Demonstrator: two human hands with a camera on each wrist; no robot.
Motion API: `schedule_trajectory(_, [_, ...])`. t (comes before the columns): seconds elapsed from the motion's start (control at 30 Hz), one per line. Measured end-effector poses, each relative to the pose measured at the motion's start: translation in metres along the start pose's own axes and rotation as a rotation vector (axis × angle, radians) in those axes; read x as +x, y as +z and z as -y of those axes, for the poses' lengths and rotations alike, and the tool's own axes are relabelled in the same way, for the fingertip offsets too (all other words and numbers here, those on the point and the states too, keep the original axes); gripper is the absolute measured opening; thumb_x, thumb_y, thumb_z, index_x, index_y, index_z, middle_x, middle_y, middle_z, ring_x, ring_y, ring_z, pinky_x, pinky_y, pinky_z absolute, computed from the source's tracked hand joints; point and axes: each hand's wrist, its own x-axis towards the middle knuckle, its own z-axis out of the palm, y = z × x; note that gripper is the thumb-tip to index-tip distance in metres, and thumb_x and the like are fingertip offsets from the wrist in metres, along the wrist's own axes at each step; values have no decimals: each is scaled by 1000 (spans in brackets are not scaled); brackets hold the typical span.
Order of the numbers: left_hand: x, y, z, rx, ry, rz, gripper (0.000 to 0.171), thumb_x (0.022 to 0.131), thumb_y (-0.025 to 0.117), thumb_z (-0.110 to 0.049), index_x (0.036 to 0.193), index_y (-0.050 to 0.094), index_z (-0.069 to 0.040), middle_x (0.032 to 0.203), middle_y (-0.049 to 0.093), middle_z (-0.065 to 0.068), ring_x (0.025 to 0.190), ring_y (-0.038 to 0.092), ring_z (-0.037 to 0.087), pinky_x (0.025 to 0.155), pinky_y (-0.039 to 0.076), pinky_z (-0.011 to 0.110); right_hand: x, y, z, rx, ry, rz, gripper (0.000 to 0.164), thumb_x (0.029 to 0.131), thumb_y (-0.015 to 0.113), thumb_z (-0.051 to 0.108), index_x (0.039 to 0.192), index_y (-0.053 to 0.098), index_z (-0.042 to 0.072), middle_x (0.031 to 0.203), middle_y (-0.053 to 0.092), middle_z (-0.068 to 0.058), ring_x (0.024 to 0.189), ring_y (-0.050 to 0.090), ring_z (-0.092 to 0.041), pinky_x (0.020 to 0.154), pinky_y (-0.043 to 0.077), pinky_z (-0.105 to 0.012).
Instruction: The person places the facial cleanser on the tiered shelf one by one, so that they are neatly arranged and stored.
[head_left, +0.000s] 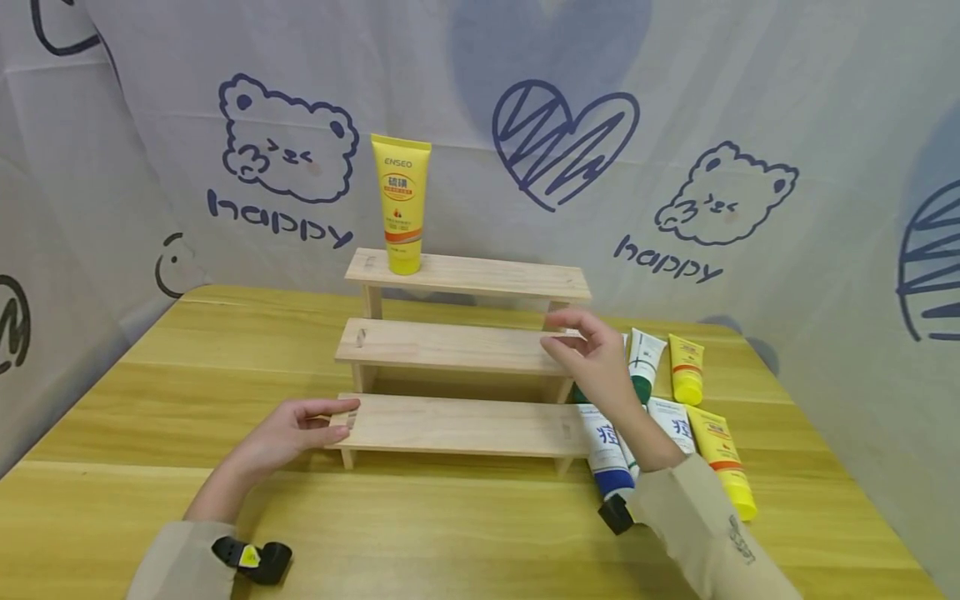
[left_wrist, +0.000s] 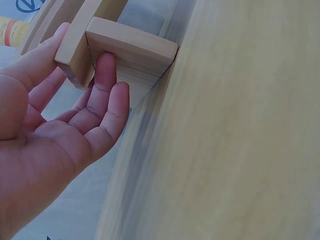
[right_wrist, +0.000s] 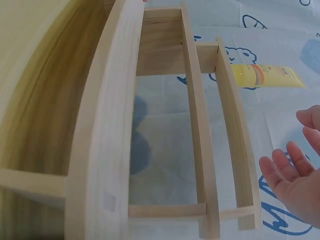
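A three-step wooden display stand [head_left: 457,423] stands on the table. My left hand [head_left: 288,435] grips the left end of its lowest step. The left wrist view shows my left hand [left_wrist: 60,110] with the thumb on the board and fingertips touching the leg beneath. On the left part of the top step, a yellow squeeze tube [head_left: 402,204] stands upright on its cap. My right hand [head_left: 596,358] is by the right end of the middle step, holding nothing. Its fingers are loosely bent in the right wrist view, where the same hand [right_wrist: 295,180] appears apart from the stand [right_wrist: 200,125].
Right of the stand lie several squeeze tubes: a blue-capped white tube [head_left: 607,454], a green-capped white tube [head_left: 645,362], and two yellow tubes, one nearer [head_left: 722,458] and one farther [head_left: 686,367]. My right forearm partly covers the group. A printed cloth [head_left: 427,50] hangs behind the table [head_left: 420,533].
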Motion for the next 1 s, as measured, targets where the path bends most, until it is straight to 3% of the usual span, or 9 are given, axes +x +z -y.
schedule_trajectory(0.37, [0,0,0,3,1,-3,49,86,61,-17,126,46,7,134,35,26,97,52,19,77,47,26,-22,-25,-5,-71,1,-13,17,79,61,-10,95,58,-11,99,57,-21,91,54,-20,75,48,-22])
schedule_trajectory(0.6, [-1,0,-1,-14,6,-1,49,86,61,-17,126,45,8,135,34,26,97,53,18,78,47,26,-38,-44,-10,-114,-4,-12,16,78,60,-13,94,59,-8,95,58,-19,89,55,-13,74,48,-20])
schedule_trajectory(1.0, [0,0,0,-27,-2,0,50,86,61,-17,126,45,8,135,32,27,95,54,16,77,48,26,-65,-78,-23,-256,66,-30,17,80,60,-9,94,61,1,95,60,-5,88,54,-9,73,46,-15])
